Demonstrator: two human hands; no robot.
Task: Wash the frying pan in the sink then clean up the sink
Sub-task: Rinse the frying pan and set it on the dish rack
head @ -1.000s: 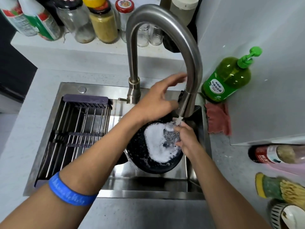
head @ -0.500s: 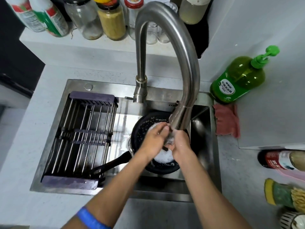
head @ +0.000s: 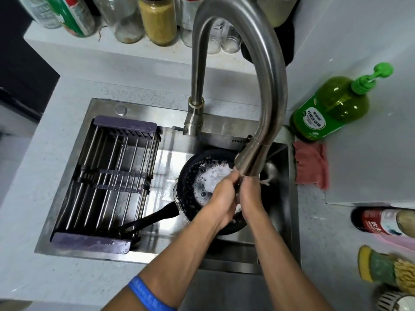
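Your two hands meet under the spout of the tall curved brushed-steel tap [head: 265,70], above the black round frying pan [head: 190,182]. Your left hand [head: 221,202], on the arm with the blue wristband [head: 146,295], has its fingers curled toward the right; your right hand [head: 251,198] presses against it with fingers curled too. Something dark shows between them, but you cannot tell from this view what either hand grasps, if anything.

The frying pan lies in the right half of the stainless-steel sink [head: 74,176], its inside covered with white foam [head: 211,178]. Its long black handle [head: 152,218] points toward the near left and ends at the near edge of the dark metal-bar drying rack [head: 107,176], which spans the left half of the sink.

On the light speckled desk [head: 40,187], just beyond the sink's far right corner, stands a green dish-soap bottle with a green pump top [head: 332,108]. A pink folded cloth [head: 311,164] lies beside the sink's right edge, just in front of the bottle. Along the desk's right edge lie a red-labelled bottle on its side [head: 381,222] and a yellow-and-green scrubbing sponge [head: 375,265]. Jars and bottles [head: 157,19] line the shelf behind the tap.
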